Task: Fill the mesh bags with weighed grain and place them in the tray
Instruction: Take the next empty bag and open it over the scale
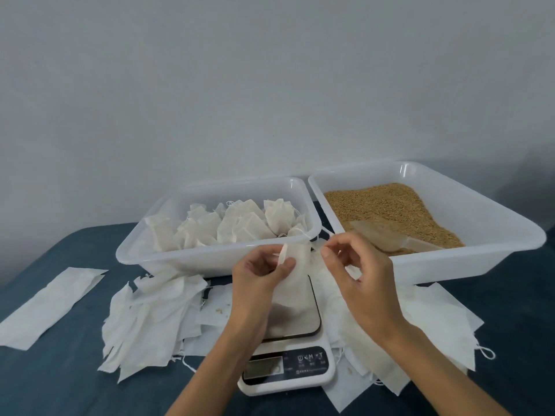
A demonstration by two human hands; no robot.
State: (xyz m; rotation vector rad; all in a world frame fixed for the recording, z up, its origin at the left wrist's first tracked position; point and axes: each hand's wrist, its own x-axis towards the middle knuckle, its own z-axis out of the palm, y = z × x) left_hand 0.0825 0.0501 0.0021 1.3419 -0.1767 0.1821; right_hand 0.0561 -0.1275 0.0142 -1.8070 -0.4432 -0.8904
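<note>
1. Our left hand point(264, 273) pinches the bag point(295, 276) upright over the scale point(295, 349).
2. Our right hand point(357, 271), at 3 o'clock, pinches its drawstring point(315, 246).
3. The tray point(216, 256) sits at 12.

Tray of filled bags point(150, 253) sits left of grain tray point(480, 223), scale point(288, 370) before them.

The left hand point(264, 274) held a mesh bag point(295, 277) by its top above the scale point(288, 364), while the right hand point(357, 271) pinched the bag's string point(315, 246) just beside it. Behind the hands, the left tray point(210, 256) contained filled bags point(240, 226), and the right tray point(450, 265) contained grain point(381, 202) with a scoop point(387, 235). Empty bags point(150, 319) lay around the scale on the blue worktop point(60, 385).
</note>
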